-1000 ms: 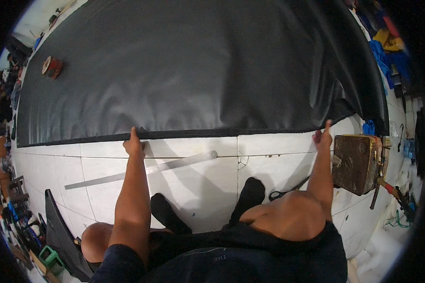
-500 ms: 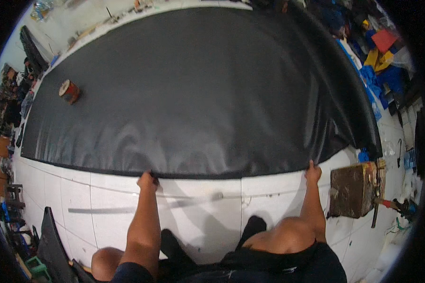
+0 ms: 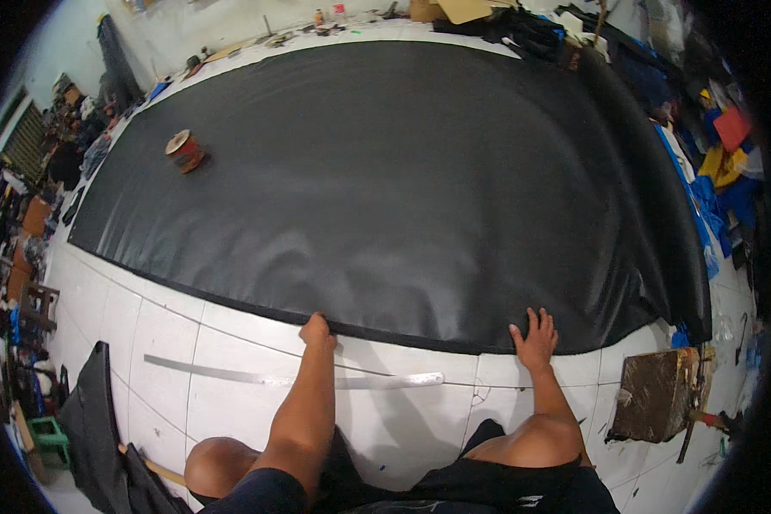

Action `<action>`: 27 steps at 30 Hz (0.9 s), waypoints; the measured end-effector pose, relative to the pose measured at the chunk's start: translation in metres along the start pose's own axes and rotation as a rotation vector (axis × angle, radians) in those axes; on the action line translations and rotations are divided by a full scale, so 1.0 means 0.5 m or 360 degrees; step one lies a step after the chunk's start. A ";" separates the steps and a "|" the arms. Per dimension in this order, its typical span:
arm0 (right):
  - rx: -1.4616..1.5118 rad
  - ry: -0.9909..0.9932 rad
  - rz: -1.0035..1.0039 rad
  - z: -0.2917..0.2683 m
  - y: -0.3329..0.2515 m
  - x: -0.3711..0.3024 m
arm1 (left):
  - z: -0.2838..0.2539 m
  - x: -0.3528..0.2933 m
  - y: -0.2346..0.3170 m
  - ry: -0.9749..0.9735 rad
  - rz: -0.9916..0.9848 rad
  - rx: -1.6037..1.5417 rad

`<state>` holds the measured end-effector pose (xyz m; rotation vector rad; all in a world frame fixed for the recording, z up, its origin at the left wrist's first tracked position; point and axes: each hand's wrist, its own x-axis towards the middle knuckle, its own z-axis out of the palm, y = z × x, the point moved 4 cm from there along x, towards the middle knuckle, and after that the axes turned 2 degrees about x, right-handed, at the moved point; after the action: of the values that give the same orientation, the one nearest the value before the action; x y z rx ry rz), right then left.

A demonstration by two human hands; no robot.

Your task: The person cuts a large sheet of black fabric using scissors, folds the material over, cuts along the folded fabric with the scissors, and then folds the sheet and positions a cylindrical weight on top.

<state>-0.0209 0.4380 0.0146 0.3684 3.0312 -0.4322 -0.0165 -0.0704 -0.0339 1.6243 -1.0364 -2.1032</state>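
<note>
A large black vinyl-like sheet (image 3: 385, 188) covers most of the floor in front of me, with ripples along its near edge. My left hand (image 3: 317, 331) is closed on that near edge, its fingertips hidden against the sheet. To the right, my right hand (image 3: 536, 339) lies on the sheet close to the edge, palm down with fingers spread. On the sheet's far left part stands a red can-like cylinder (image 3: 185, 152) with a pale top. A long metal ruler (image 3: 257, 373) lies on the white floor below the sheet, passing behind my left forearm.
A worn brown block (image 3: 655, 394) stands on the tiles at right, near a red-handled tool (image 3: 709, 420). Black material (image 3: 94, 420) and a green stool (image 3: 50, 441) are at lower left. Clutter lines the walls, with blue and yellow pieces (image 3: 720, 167) at right.
My right hand has let go of the edge and now rests spread on the sheet, left of its earlier place. My left hand still grips the edge. The whole view has shifted.
</note>
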 end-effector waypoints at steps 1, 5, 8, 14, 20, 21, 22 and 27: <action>0.0015 -0.0018 -0.0042 0.006 -0.003 0.001 | -0.010 0.018 0.003 -0.0171 -0.0053 -0.0189; 0.0059 -0.0030 -0.0184 0.011 0.016 0.013 | -0.037 0.059 0.004 -0.0166 -0.0273 -0.0130; 0.0239 0.0091 -0.0270 -0.008 0.107 0.009 | 0.009 0.023 -0.033 -0.0314 -0.0352 -0.0175; 0.0533 0.0354 -0.0083 -0.027 0.176 -0.164 | -0.013 0.005 -0.018 0.0064 0.0037 -0.0090; 0.0583 0.0066 0.0618 0.038 0.297 -0.485 | -0.046 0.038 -0.017 -0.0027 0.0235 0.0069; 0.0593 0.0041 0.0701 0.011 0.303 -0.535 | -0.028 0.016 -0.047 -0.0056 0.0254 0.0269; 0.0586 0.0012 0.0757 -0.008 0.304 -0.573 | -0.015 -0.009 -0.072 -0.0130 0.0347 0.0328; 0.0887 -0.0202 0.0859 -0.012 0.187 -0.654 | -0.071 0.078 -0.005 -0.0064 0.0918 0.0812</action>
<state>0.3189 0.4526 0.0249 1.0929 2.4839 -1.1763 0.0044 -0.1058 -0.0674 1.2424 -1.8983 -1.5647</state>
